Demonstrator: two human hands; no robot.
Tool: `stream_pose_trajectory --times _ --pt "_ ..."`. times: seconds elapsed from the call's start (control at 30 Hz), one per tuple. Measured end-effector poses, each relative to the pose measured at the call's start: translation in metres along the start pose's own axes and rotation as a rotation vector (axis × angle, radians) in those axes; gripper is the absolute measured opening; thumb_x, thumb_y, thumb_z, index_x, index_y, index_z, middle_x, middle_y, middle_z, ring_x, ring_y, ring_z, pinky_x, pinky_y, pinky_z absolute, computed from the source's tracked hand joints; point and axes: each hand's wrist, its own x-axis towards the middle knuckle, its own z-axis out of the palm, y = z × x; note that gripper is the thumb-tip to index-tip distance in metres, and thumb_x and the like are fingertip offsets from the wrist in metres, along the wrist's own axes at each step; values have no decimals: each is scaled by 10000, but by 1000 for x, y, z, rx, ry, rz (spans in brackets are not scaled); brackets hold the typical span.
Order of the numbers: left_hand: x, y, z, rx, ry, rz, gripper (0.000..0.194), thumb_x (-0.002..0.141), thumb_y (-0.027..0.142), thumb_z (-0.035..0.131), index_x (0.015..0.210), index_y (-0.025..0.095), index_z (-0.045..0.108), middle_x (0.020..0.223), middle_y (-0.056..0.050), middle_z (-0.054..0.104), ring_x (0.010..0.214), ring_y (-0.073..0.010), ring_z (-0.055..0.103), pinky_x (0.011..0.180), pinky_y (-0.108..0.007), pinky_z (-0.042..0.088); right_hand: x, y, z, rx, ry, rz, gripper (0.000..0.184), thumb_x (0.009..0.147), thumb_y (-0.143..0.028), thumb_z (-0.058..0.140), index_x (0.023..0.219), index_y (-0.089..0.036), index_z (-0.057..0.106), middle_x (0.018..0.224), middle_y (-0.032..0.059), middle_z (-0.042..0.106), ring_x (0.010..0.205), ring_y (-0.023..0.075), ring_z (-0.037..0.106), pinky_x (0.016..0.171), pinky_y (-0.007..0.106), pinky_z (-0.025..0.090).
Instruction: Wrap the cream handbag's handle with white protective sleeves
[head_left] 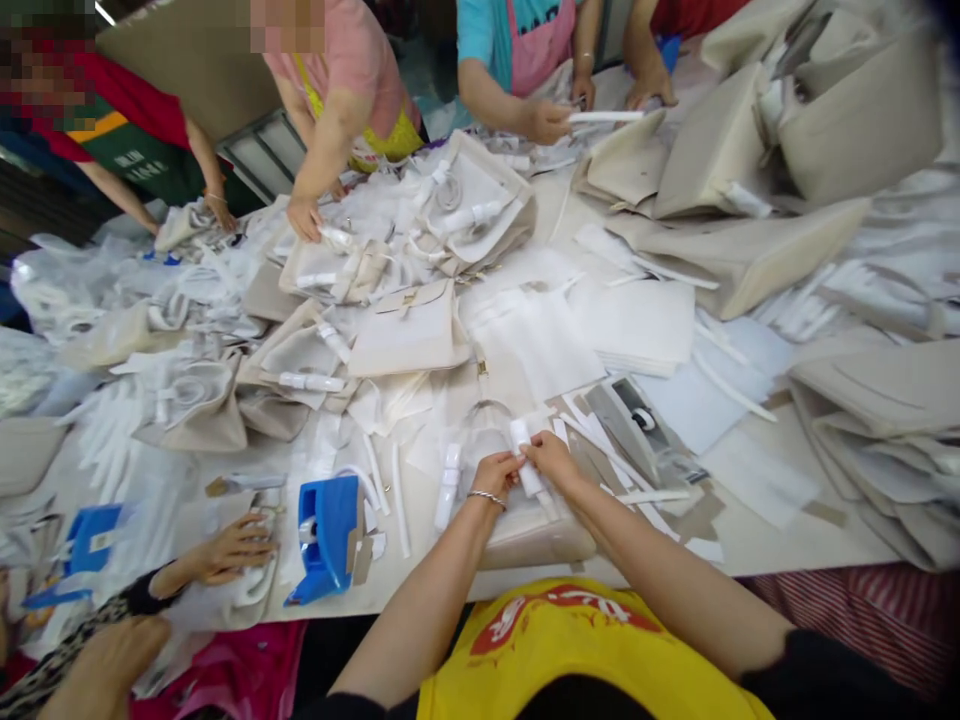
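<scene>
In front of me a beige handbag (536,545) lies on the table under translucent white wrapping. A white-wrapped roll (534,482), perhaps a covered strap end, stands out on it. My right hand (555,460) is closed on the roll, fingers pinched at its upper part. My left hand (498,476), with a bracelet at the wrist, meets it from the other side, its fingertips pinched against the same roll. A second white-wrapped roll (448,487) lies left of my left hand. What is inside the wrapping is hidden.
A blue tape dispenser (328,535) stands at left, near a co-worker's hand (234,550). A grey tape dispenser (641,425) lies at right. Flat white sheets (645,320) and beige bags (409,325) cover much of the table. Several co-workers reach in from the far side.
</scene>
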Motion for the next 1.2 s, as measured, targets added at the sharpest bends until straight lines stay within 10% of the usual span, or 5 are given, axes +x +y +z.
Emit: stream_pose_trajectory --times 0.33,0.53,0.7,1.0,1.2 --pt "3 -7 13 -32 90 -21 311 417 170 678 483 140 376 369 94 279 341 0 229 342 -155 109 -5 22 -28 383 -137 37 126 705 -225 468 781 -140 522 665 13 572 562 105 536 538 208 431" --pt "2 -8 20 -9 166 -25 240 466 150 596 472 154 357 341 94 264 315 -9 210 319 -155 86 -23 89 -72 -518 220 -26 189 746 -216 449 868 -136 570 896 107 569 770 194 558 682 290 413" --pt "0 -8 20 7 187 -36 214 484 150 582 477 157 368 332 92 265 303 -14 196 305 -162 65 -33 110 -56 -893 378 -27 235 789 -272 400 892 -113 539 958 126 516 684 203 562 530 284 396" --pt "-8 -10 14 -19 169 -5 241 476 169 592 478 164 351 345 97 250 307 -11 189 300 -161 64 -9 79 -99 -660 176 -126 143 726 -253 470 723 -164 582 678 44 596 657 174 544 583 255 384" --pt "-16 -10 2 -31 147 8 281 460 169 619 480 163 338 363 98 252 312 -5 196 293 -152 65 -35 75 -131 -442 255 -412 304 708 -216 497 1002 -150 541 958 70 573 720 149 534 704 263 406"
